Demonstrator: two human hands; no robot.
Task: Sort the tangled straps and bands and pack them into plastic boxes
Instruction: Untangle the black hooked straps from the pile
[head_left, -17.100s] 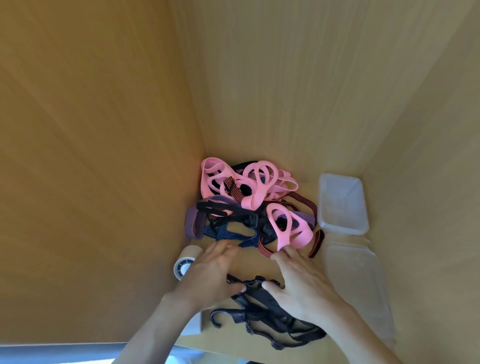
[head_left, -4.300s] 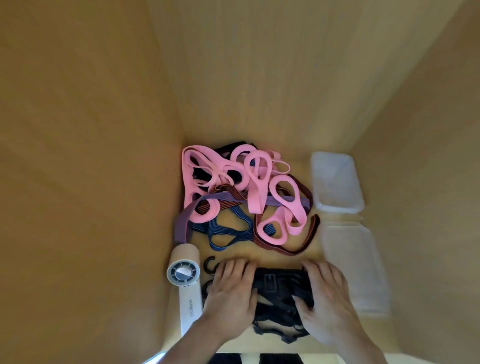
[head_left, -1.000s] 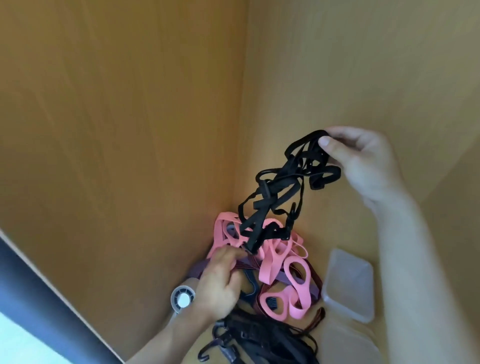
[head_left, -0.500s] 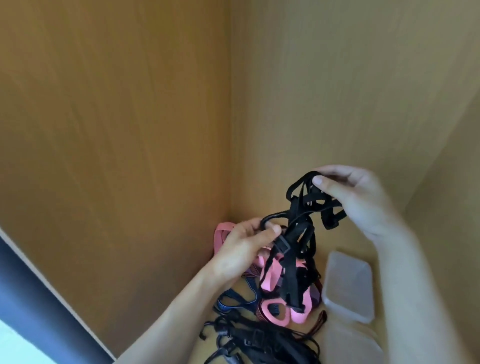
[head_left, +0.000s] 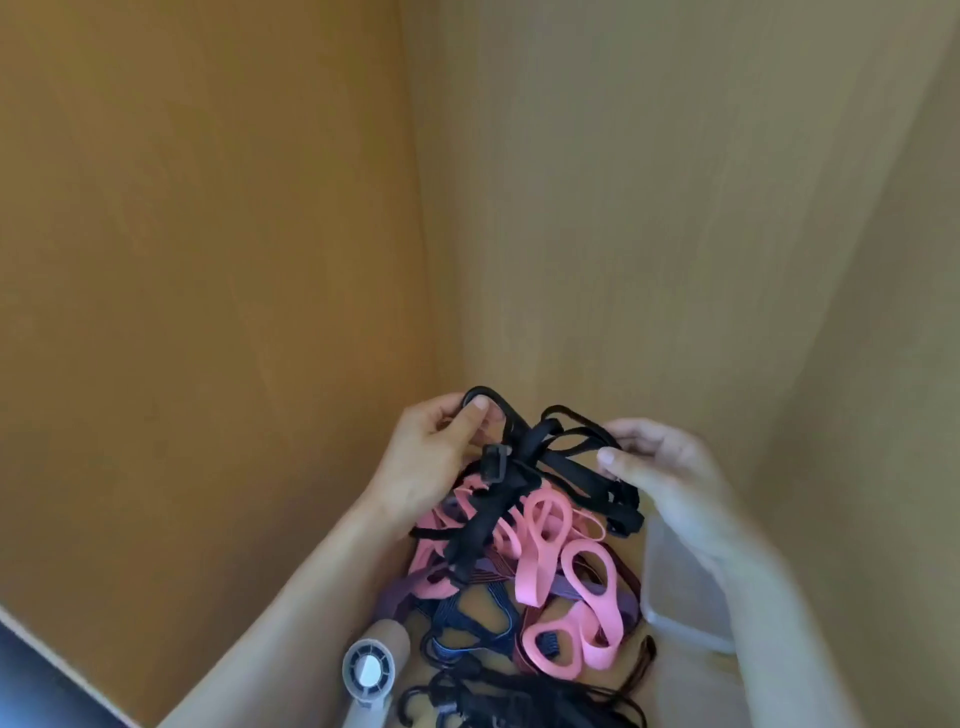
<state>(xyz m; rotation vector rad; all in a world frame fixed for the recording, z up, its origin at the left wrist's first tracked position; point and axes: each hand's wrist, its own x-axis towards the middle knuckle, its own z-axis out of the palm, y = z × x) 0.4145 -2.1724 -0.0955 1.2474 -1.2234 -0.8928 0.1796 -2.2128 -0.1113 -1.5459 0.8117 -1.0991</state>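
Note:
A tangle of black straps (head_left: 524, 467) with a buckle hangs in the air between my hands. My left hand (head_left: 431, 462) pinches a loop at its left end, and my right hand (head_left: 660, 467) pinches strands at its right end. Under it lies a heap of pink bands (head_left: 566, 566) mixed with purple, blue and dark red striped straps. A clear plastic box (head_left: 680, 597) stands to the right of the heap, partly behind my right forearm. More black straps with hooks (head_left: 519, 701) lie at the near edge.
Wooden walls close in on the left, back and right. A small white hand-held fan (head_left: 371, 670) lies at the near left of the heap.
Both hands have come down over the pink heap. My left hand moved up the black tangle to pinch its top loop, and the straps now spread sideways between both hands.

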